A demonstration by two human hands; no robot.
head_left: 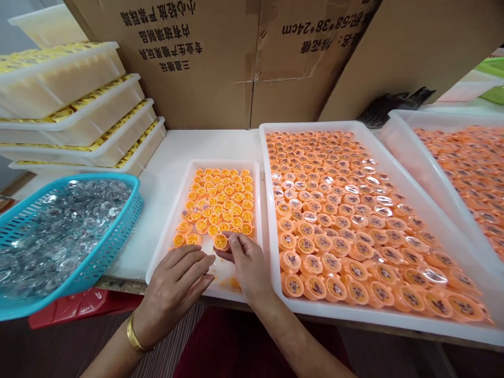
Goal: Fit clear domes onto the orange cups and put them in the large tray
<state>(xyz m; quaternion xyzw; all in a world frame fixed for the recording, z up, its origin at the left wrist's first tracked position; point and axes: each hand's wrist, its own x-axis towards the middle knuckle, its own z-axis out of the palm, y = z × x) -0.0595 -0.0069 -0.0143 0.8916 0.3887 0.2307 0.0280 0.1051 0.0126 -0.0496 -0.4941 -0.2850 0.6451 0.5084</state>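
Observation:
My right hand [248, 262] pinches a small orange cup [221, 241] filled with yellow bits, its open top facing up. Close beside it on the left, my left hand [179, 278] has its fingers curled together; something clear may be at the fingertips, but I cannot make it out. Both hands are over the near end of a small white tray [157, 262]. Several rows of open orange cups [220, 199] with yellow contents stand in that tray's far part.
A large white tray [264, 157] of orange cups under printed clear lids is on the right, another tray [397, 142] beyond. At left, a blue basket [129, 220] holds clear lids, near stacked cream trays [106, 105]. Cardboard boxes [212, 100] stand behind.

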